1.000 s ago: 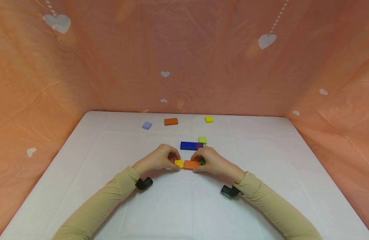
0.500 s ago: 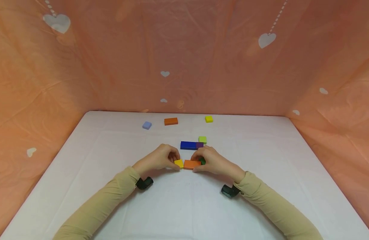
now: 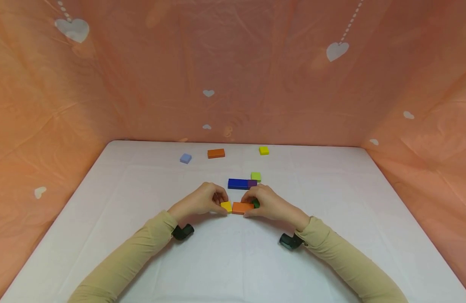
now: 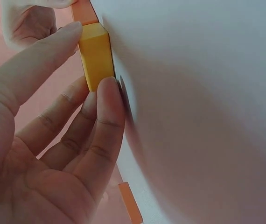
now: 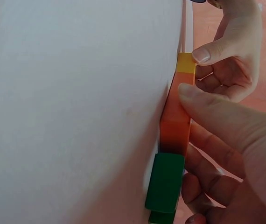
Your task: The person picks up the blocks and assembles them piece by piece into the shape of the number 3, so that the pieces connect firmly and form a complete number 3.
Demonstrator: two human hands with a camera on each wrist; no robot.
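In the head view my left hand [image 3: 202, 199] pinches a yellow block [image 3: 226, 206] between thumb and fingers. The yellow block touches the left end of an orange block [image 3: 242, 208] lying on the white table. My right hand [image 3: 270, 203] grips that orange block, thumb on its near side and fingers at the far side. At the orange block's right end sits a green block [image 5: 165, 182], partly hidden by the right hand in the head view. Under it the right wrist view shows a second green piece [image 5: 162, 217], mostly out of frame.
Just beyond the hands lie a dark blue block [image 3: 238, 184], a purple block [image 3: 252, 184] against it, and a lime green block [image 3: 256, 176]. Farther back are a pale blue block [image 3: 185, 158], another orange block [image 3: 216, 153] and another yellow block [image 3: 264, 150]. A peach curtain surrounds the white table [image 3: 233, 265].
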